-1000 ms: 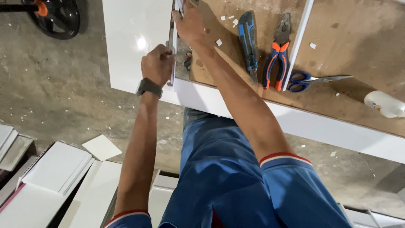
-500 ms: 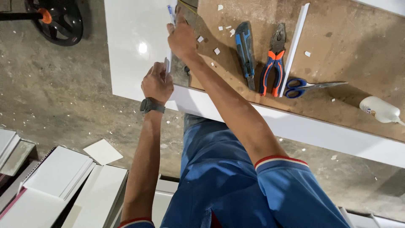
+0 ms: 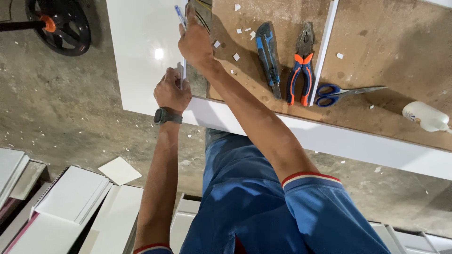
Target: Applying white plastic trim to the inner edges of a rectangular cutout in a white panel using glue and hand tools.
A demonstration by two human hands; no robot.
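Head view. Left hand (image 3: 170, 91): fingers curled shut, pressing down the near end of a metal ruler (image 3: 182, 75) laid along the edge of a glossy white panel (image 3: 141, 51); dark wristwatch (image 3: 165, 116) below. Right hand (image 3: 194, 41): closed around a blue pen (image 3: 179, 15), tip set against the ruler's far end. Workbench (image 3: 391, 42), brown board top: blue-black utility knife (image 3: 267, 51), orange-handled pliers (image 3: 301, 66), white strip (image 3: 323, 47) just beside the pliers, blue-handled scissors (image 3: 339, 91), white glue bottle (image 3: 423, 116) lying at the right edge. Floor: stacked white panels (image 3: 70, 197) lower left, black wheel (image 3: 59, 26) upper left.
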